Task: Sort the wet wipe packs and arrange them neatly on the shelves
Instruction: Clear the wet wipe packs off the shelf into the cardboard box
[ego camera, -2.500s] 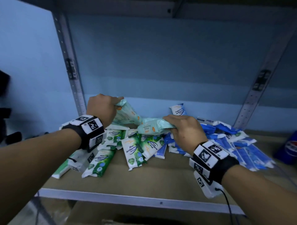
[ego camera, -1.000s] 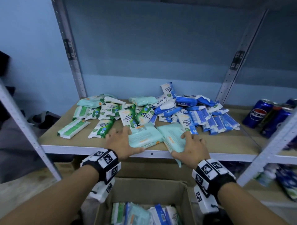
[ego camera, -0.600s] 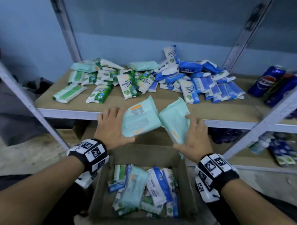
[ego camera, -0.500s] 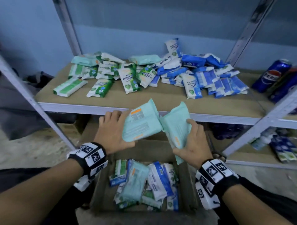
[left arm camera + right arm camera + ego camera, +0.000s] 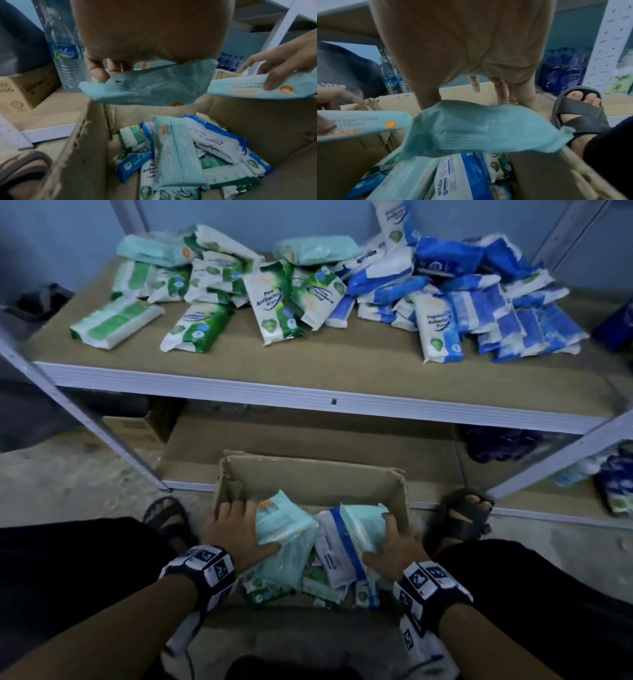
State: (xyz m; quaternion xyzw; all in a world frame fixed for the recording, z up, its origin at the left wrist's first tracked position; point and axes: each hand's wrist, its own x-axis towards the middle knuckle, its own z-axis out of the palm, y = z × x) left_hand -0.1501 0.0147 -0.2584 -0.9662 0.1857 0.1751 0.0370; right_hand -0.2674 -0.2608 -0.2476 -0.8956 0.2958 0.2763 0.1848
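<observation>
My left hand holds a pale teal wet wipe pack just above the open cardboard box. My right hand grips a second teal pack over the right side of the box. In the left wrist view the left pack hangs over the box, fingers behind it and thumb in front. The right wrist view shows the other pack bent under the palm. Several mixed teal, blue and green packs lie loose inside the box.
On the upper shelf, green packs are heaped at the left and blue packs at the right. My sandalled feet flank the box. A water bottle and a small carton stand on the low shelf behind.
Both hands came down from the shelf edge with the two teal packs and now hold them at the mouth of the box. My view has tilted downward.
</observation>
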